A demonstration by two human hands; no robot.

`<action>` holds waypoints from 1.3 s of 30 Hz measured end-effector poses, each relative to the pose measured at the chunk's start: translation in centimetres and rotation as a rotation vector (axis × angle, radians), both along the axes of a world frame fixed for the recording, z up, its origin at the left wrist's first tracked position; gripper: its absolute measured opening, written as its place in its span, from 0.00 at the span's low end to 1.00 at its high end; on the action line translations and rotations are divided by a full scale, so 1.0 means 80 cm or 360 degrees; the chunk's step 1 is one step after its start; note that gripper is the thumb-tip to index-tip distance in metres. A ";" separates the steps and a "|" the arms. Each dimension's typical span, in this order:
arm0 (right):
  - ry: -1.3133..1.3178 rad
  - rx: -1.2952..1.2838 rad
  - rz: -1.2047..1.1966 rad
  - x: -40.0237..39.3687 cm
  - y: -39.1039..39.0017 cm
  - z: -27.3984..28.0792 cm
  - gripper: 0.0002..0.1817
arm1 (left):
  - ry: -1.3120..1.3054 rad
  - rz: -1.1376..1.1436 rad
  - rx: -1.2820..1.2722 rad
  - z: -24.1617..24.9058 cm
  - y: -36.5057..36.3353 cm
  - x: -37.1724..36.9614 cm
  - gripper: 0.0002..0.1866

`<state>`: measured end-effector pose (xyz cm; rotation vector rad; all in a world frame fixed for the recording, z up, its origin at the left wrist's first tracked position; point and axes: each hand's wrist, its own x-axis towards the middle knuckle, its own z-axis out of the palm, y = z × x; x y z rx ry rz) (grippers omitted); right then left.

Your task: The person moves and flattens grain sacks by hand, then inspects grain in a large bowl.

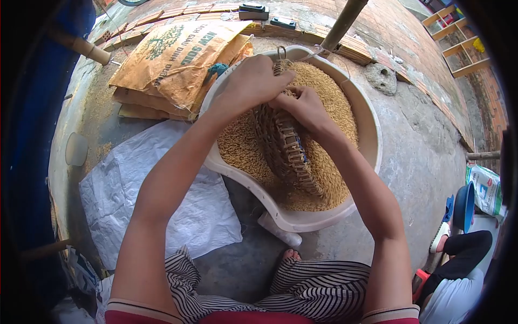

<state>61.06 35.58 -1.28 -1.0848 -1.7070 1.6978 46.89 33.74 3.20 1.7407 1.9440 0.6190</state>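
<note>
A woven basket [268, 141] stands tilted on its edge in golden unhusked grain [326, 102]. The grain lies in a large white basin [368, 146] with a curved rim. At the basket's far end, my left hand [258, 80] is closed around the rim. My right hand [306, 109] is beside it, fingers bent and pinched on the same rim, with the fingertips partly hidden. A wire-like loop [281, 52] sticks up beyond my left hand. The basket's lower edge rests in the grain; its inside is mostly out of sight.
Orange printed sacks [181, 67] lie left of the basin, and a white woven sheet [156, 189] is spread nearer me. A post [345, 24] rises behind the basin. Another person's leg [463, 254] and a blue basin [464, 207] are at the right.
</note>
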 end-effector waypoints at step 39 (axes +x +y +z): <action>-0.1091 0.1091 0.0283 0.020 0.006 0.078 0.36 | -0.0472 0.0668 0.0346 -0.079 -0.111 0.144 0.65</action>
